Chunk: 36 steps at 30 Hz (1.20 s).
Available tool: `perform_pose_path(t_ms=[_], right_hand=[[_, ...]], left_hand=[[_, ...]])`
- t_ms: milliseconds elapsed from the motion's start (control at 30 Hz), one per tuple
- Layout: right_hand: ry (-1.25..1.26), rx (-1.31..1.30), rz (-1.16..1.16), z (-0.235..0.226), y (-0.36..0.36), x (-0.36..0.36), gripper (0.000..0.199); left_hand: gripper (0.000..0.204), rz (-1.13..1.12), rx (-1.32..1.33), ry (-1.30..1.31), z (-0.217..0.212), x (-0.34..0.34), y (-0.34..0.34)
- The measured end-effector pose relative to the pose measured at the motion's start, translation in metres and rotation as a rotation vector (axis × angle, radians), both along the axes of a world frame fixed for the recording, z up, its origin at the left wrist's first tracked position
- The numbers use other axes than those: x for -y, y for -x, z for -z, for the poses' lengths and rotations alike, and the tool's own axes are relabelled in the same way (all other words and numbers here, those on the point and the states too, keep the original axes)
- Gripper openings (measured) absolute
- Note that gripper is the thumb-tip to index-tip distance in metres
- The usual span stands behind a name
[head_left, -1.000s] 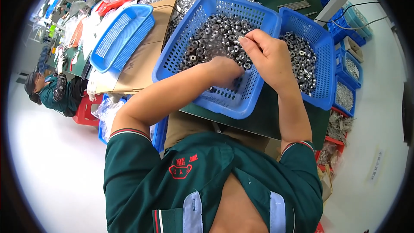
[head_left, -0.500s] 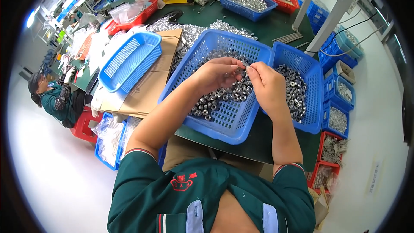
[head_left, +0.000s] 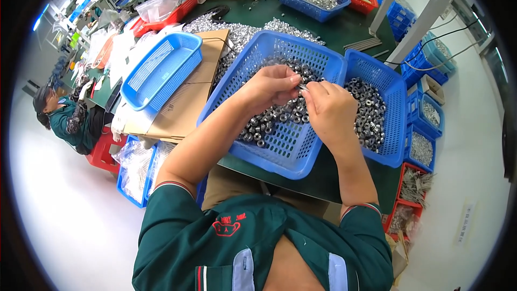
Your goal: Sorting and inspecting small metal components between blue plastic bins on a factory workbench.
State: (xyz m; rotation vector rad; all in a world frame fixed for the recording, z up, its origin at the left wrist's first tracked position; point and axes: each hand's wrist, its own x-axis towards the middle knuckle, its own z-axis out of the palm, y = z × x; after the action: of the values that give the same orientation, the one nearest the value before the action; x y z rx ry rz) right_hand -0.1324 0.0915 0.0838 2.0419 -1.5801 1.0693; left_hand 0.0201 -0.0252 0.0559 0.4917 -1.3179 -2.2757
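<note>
Over the large blue basket (head_left: 253,153), my left hand (head_left: 273,86) and my right hand (head_left: 331,109) meet, their fingertips almost touching. My left hand is closed in a pinch on something mostly hidden by the fingers. A small, thin, shiny metal piece (head_left: 302,87) shows at the fingertips of my right hand, which is pinched on it; its exact kind is too small to tell. Below both hands lie many loose metal rings (head_left: 264,124) in the basket. Similar rings (head_left: 370,110) fill part of a second blue basket (head_left: 396,140) at my right.
An empty light-blue basket (head_left: 141,99) rests on cardboard (head_left: 186,113) at the left. A pile of shiny metal parts (head_left: 237,37) covers the table behind. Thin rods (head_left: 362,44) lie near a white post (head_left: 414,24). A co-worker (head_left: 70,118) sits at far left.
My left hand's fingers have drawn together into a closer pinch. My right hand has turned slightly, its fingertips shifting left and down. The view has moved a little.
</note>
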Motion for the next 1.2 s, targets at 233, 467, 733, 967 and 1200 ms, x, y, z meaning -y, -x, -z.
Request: perform_pose_path(t_ms=[233,467,733,967,1200], right_hand=[[-0.138,0.231,-0.020,0.011,0.000,0.006,0.019],[-0.805,1.195,-0.347,0.009,0.015,0.012,0.026],[-0.681,1.188,-0.349,-0.001,0.016,0.005,0.028],[-0.626,1.122,-0.383,-0.001,0.014,0.002,0.027],[-0.534,0.989,-0.388,0.001,0.014,-0.001,0.028]], left_hand=[[0.016,-0.089,0.091,0.170,-0.008,-0.003,0.003],[0.022,-0.078,0.089,0.438,-0.014,-0.001,-0.001],[0.011,0.028,-0.028,-0.129,-0.010,0.013,-0.007],[0.023,0.262,0.987,1.358,0.013,-0.007,0.003],[0.014,0.388,1.250,1.629,0.033,-0.016,0.015]])
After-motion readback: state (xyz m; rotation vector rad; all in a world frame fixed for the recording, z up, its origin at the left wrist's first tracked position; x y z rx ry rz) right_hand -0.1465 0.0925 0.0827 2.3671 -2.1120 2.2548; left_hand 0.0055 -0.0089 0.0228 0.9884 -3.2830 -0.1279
